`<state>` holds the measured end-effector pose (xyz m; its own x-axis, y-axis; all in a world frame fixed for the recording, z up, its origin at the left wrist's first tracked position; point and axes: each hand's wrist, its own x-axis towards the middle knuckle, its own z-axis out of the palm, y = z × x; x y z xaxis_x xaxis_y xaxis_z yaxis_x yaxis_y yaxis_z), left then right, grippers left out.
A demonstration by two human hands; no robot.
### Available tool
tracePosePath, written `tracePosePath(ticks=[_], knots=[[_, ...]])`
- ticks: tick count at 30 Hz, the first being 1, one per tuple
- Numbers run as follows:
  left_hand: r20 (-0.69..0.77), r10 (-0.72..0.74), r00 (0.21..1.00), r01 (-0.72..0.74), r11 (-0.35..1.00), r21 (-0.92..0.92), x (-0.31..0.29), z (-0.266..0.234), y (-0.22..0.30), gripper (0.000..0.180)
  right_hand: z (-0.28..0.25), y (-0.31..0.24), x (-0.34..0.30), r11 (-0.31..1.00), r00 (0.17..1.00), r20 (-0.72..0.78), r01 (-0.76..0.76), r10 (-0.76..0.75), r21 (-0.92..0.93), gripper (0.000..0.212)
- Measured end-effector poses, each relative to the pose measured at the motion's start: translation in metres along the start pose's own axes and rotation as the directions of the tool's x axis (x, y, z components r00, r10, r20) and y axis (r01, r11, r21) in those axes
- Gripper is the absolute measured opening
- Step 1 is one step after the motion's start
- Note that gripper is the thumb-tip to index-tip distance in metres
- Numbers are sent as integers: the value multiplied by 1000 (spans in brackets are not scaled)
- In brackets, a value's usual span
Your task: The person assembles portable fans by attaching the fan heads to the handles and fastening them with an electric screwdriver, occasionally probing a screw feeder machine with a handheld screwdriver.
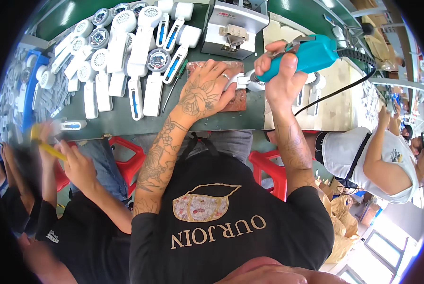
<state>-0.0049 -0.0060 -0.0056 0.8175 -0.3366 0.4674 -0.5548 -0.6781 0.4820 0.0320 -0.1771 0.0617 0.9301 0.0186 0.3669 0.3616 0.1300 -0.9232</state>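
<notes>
My right hand point(284, 78) is wrapped round a teal electric screwdriver point(311, 54), held almost level with its tip toward the left. A black coiled cord runs from its rear end. My left hand point(207, 90) is bent over a white handheld fan point(241, 81) on a reddish board point(235, 105), pressing it down. Most of that fan is hidden under the fingers. The screwdriver's tip is at the fan's right side; whether it touches a screw I cannot tell. Several white handheld fans point(100, 60) lie piled left of my left hand, some with open round heads.
A grey metal machine point(235, 28) stands behind the board. Brown paper point(335, 113) covers the bench at right, with more fan parts on it. At left, a co-worker's hands point(72, 161) hold a yellow tool, near a blue bin point(32, 94). Red stools point(268, 165) stand below the bench edge.
</notes>
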Motion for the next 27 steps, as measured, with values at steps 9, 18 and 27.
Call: tracePosePath(ticks=[9,18,27], knots=[[50,-29,998,30,999,-12,2,-3,2,38,-8,12,-12,1000,1000,12,-20,20,21,66],[30,-10,999,11,999,-33,4,-5,3,36,-6,28,-18,999,1000,21,-5,4,53,50],[-75,170,983,-169,985,21,-9,-5,2,29,-10,11,-33,980,968,-152,-190,197,60,50]])
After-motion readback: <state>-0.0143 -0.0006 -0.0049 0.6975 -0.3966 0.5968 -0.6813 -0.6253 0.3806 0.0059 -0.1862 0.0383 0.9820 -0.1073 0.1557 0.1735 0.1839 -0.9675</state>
